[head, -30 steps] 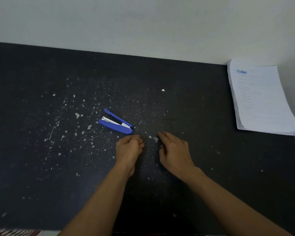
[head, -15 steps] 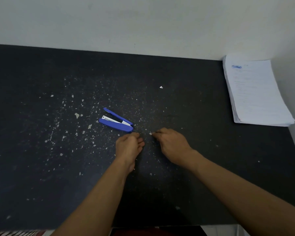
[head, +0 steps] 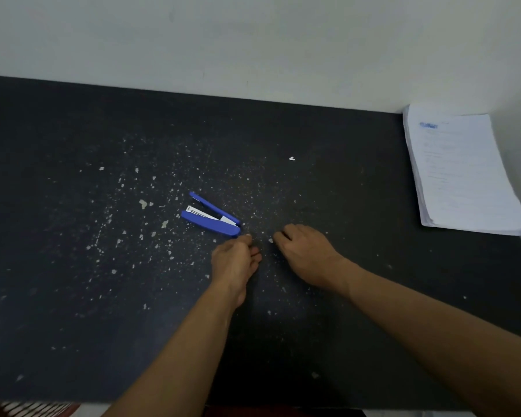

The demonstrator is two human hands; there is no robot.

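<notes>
The table is showing a matt black top, and pale grey-white flecks are peppering it, thickest around the middle. The stapler is showing bright blue on both arms, with a white and silvery strip and a little black lying between them. A small white scrap is standing out against the black. The stack of paper is looking white, carrying a blue mark near its top and what may be faint lines of print. The wall is showing off-white. At the lower left edge a striped patch is showing red and white.
</notes>
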